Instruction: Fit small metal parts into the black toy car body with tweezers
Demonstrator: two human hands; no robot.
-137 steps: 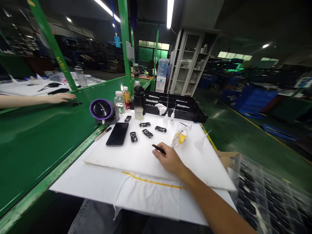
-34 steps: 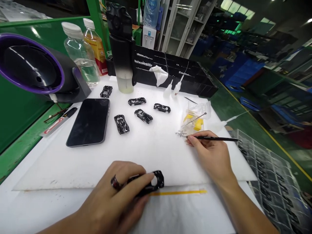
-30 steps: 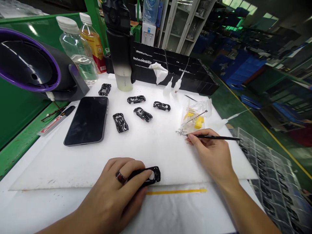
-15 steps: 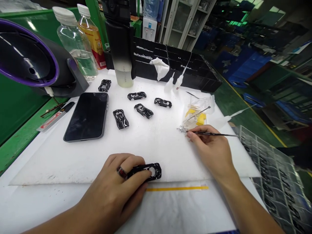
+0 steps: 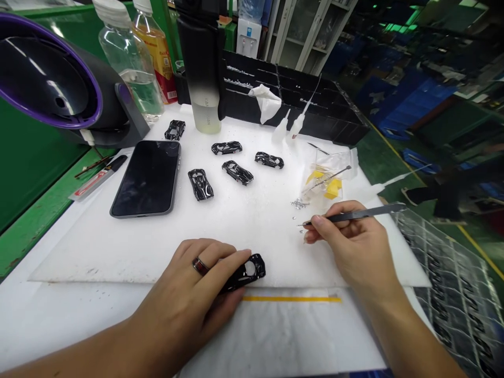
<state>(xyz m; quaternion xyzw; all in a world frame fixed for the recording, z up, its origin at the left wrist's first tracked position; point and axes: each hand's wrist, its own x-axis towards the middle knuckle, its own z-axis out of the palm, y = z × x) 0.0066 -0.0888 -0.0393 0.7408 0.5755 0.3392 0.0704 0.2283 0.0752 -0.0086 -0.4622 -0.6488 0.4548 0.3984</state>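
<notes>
My left hand point(image 5: 200, 283), with a ring on one finger, is closed around a black toy car body point(image 5: 250, 271) at the front edge of the white foam sheet point(image 5: 129, 252). Its fingers cover the car's left part. Held like a pen, dark tweezers point(image 5: 364, 212) sit in my right hand point(image 5: 350, 244). Their tips are just above the sheet, beside a few tiny silvery bits. A small pile of silver parts point(image 5: 300, 203) lies a little beyond the tips. Whether the tips grip a bit, I cannot tell.
Several black car bodies point(image 5: 237, 172) lie farther back, near a phone point(image 5: 147, 178). A fan point(image 5: 51, 73), bottles point(image 5: 142, 89) and a black tumbler point(image 5: 202, 68) stand behind. Yellow pieces in plastic point(image 5: 333, 188), glue bottles point(image 5: 296, 126) and a clear tray point(image 5: 452, 273) are to the right.
The tweezers have come back from the silver pile toward me and their rear end has swung up. My left index finger has shifted on the car, uncovering its round opening. The view has shifted slightly.
</notes>
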